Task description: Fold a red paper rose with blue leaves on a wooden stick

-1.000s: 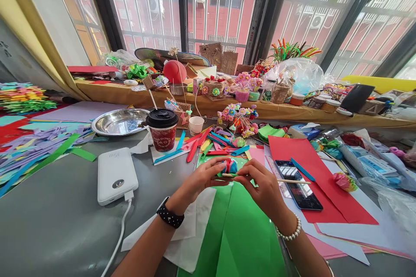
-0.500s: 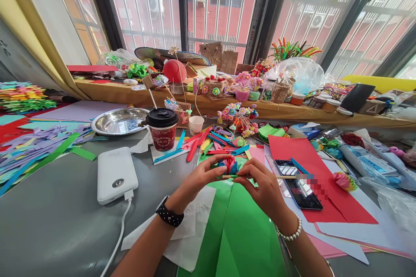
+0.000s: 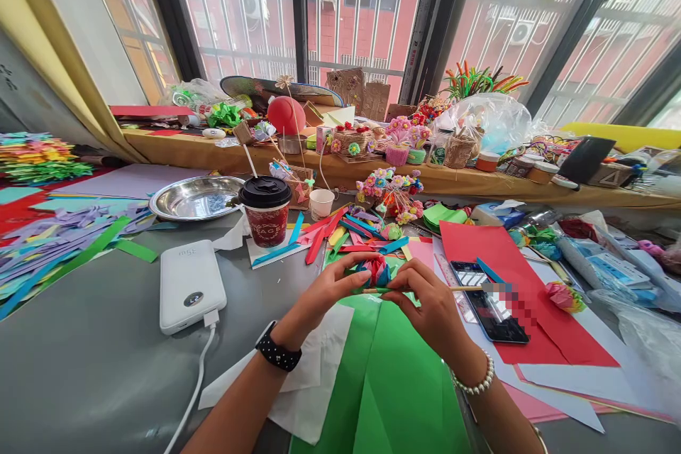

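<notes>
Between my two hands is a paper flower (image 3: 377, 271) with red-pink petals in the middle and blue ones outside. My left hand (image 3: 340, 277) has its fingers closed around the flower's left side. My right hand (image 3: 423, 291) pinches at the flower's lower right, where a thin stick (image 3: 467, 289) runs out to the right beneath my fingers. A bit of green shows under the petals; the fingertips partly hide it. Below both hands lies a large green paper sheet (image 3: 409, 376).
Left of my hands are a white power bank (image 3: 192, 287) with a cable, a lidded paper cup (image 3: 264, 216) and a metal plate (image 3: 184, 202). Colored paper strips (image 3: 319, 230) lie ahead. A phone (image 3: 492, 308) rests on red paper (image 3: 574, 333), near another paper flower (image 3: 564, 296).
Both hands stay in nearly the same place. The flower between them has turned slightly, and its petals show at a slightly different angle.
</notes>
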Motion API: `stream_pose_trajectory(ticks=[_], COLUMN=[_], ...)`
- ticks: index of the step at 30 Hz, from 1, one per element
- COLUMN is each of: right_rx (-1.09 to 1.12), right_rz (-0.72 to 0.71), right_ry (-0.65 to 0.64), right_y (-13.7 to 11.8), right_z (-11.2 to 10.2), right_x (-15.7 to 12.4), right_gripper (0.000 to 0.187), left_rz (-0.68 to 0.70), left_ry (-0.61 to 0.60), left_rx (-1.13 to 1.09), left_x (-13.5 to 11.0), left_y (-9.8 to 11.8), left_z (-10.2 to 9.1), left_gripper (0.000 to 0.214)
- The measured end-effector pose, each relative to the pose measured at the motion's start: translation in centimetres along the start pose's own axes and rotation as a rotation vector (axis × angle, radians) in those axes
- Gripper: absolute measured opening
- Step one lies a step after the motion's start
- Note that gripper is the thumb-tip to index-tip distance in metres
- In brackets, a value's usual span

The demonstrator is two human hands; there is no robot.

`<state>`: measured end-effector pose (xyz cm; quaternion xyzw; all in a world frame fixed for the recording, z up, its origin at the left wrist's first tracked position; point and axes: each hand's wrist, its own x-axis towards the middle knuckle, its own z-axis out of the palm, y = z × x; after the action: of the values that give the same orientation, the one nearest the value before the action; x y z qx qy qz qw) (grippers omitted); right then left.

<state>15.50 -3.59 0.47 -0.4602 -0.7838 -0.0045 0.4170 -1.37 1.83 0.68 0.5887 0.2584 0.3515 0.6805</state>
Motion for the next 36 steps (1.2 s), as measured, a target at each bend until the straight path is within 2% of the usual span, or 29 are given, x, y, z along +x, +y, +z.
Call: stream_pose_trajectory(ticks=[5,27,32,36], right_rx=[-0.018,-0.041,-0.039,-0.065], right_rz=[-0.017,-0.039,-0.098,-0.146], right_ry=[0.0,-0.013,0.006,0.039], right_y=[-0.05,-0.06,-0.11,-0.04], right_z=[-0.08,0.05,-0.11,-0.37], right_x=[-0.06,-0.15,-0.02,-0.02], right_gripper=[0.009,0.008,0.004,0.017], left_rz=[0.035,0.019,0.052,0.069], left_ry=[0.016,0.03,0.054,0.087], left_rx=[0.044,0.019,-0.006,-0.025], left_x=[0.05,-0.22,-0.07,0.0], left_y=[-0.12,0.22,0.1,0.16], left_z=[-0.05,0.46,0.46,0.32], left_gripper=[0.039,0.037,0.034,0.038])
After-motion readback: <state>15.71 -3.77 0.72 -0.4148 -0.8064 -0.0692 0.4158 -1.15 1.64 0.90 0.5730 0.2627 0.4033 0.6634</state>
